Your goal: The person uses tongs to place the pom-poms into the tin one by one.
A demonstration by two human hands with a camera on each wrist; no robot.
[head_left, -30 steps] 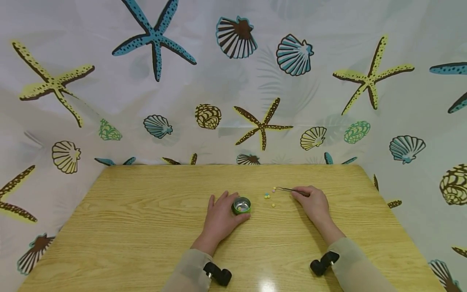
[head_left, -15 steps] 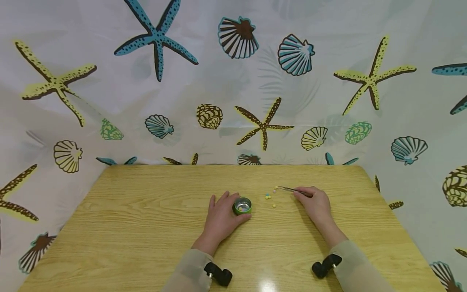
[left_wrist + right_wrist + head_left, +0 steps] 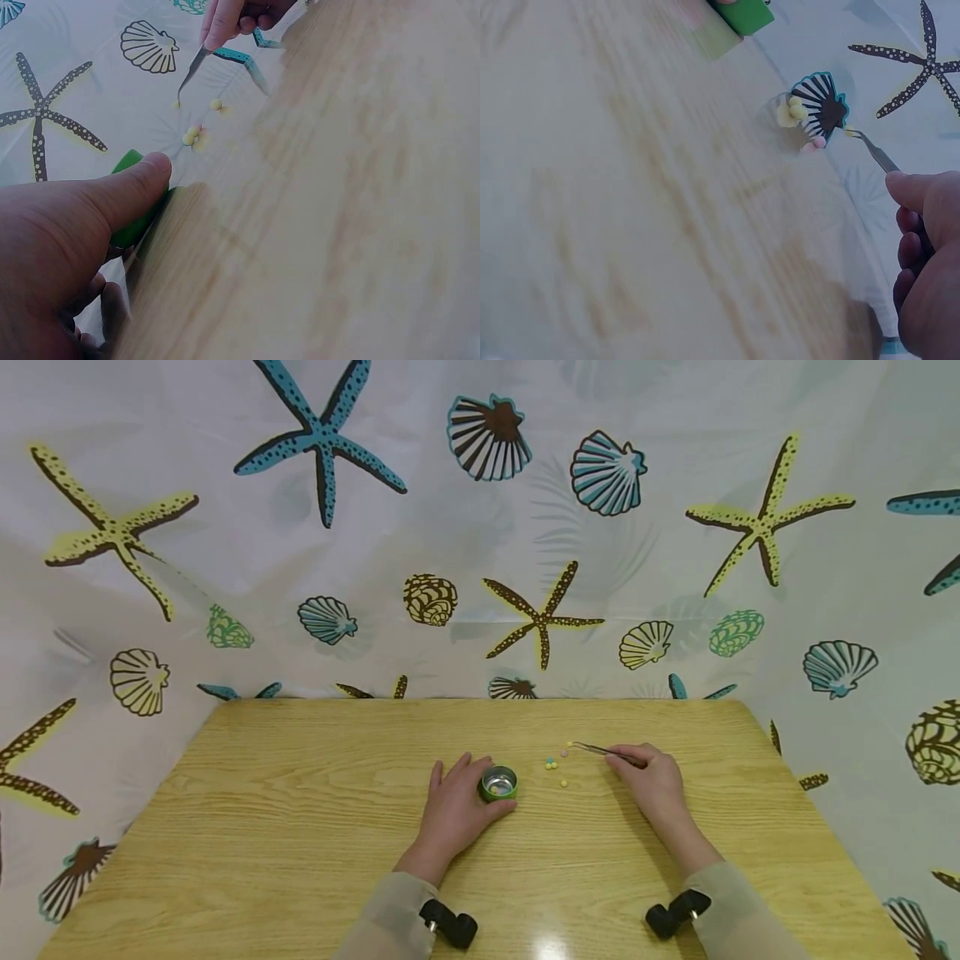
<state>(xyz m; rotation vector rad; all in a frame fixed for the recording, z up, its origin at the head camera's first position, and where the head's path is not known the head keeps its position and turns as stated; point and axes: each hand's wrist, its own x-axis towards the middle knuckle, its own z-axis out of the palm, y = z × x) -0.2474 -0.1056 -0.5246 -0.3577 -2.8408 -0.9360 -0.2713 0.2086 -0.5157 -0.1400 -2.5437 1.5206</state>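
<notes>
A small green tin point(image 3: 498, 797) with a shiny metal inside stands on the table. Thumb and fingers of my left hand point(image 3: 454, 810) grip it from the left, and a yellow bead point(image 3: 494, 790) lies inside. My right hand point(image 3: 657, 787) holds bent-tip tweezers point(image 3: 609, 752), pointing left. At their tips is a yellow bead point(image 3: 849, 131); I cannot tell whether they pinch it. Just beside it is a pink bead point(image 3: 564, 753). Between tin and tweezers lie a little cluster of yellow and blue beads point(image 3: 551, 764) and one separate yellow bead point(image 3: 564, 783).
The wooden table point(image 3: 300, 827) reaches back to a pale curtain point(image 3: 360, 552) printed with starfish and shells, which also hangs at both sides. Black wrist mounts point(image 3: 450, 923) sit on both sleeves.
My right hand and the tweezers have shifted slightly right. The yellow bead at the tips has moved with them, a little away from the pink bead. My left hand still holds the tin.
</notes>
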